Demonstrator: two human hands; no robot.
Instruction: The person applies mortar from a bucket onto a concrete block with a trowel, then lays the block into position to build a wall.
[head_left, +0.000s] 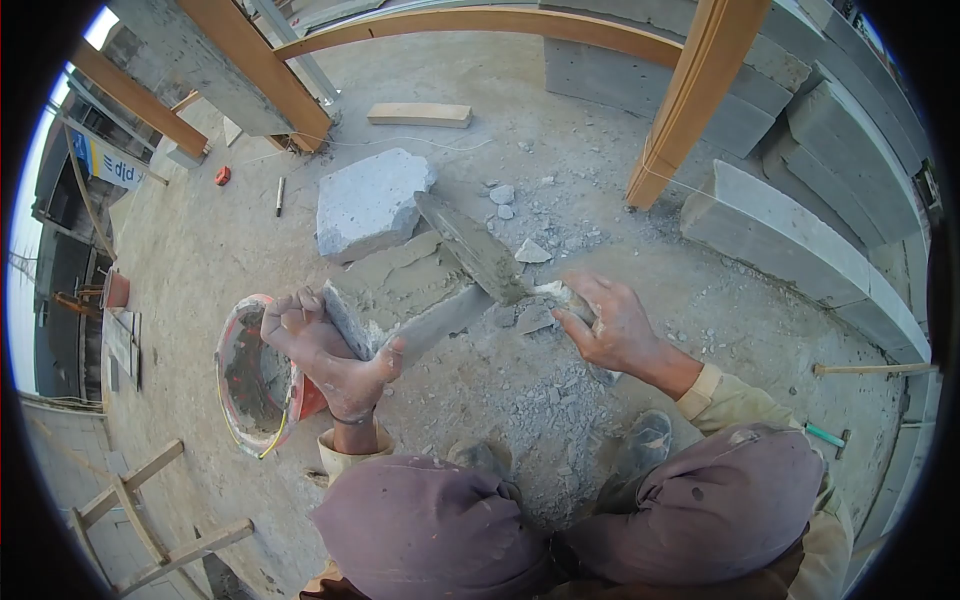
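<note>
My left hand (330, 355) grips the near end of a grey concrete block (405, 295), holding it tilted off the floor; wet mortar covers its top face. My right hand (615, 325) is closed on the handle of a trowel (470, 248), whose blade lies across the block's far upper edge. Both hands are smeared with mortar. My knees and shoes show below the hands.
A red bucket (235, 330) of mortar stands left of my left hand. A second grey block (368, 203) lies just beyond. Rubble litters the floor. Block walls (790, 235) rise at the right, wooden posts (690, 100) behind, and a hammer (825, 434) lies at the right.
</note>
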